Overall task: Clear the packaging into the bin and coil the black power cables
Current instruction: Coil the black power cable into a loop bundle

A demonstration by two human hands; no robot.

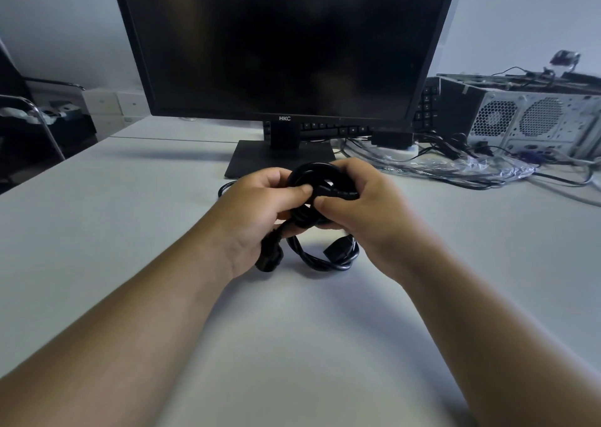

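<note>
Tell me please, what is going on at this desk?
A person is coiling a black cable over the desk, in front of the monitor. The left hand and the right hand both grip the bundle. A loop and one plug hang down to the desk. Clear plastic packaging lies at the right, by the computer case, not yet binned.

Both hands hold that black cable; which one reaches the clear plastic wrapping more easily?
Probably the right hand: the clear plastic wrapping lies on its side of the table; the left hand, also gripping the black cable, must cross over.
</note>
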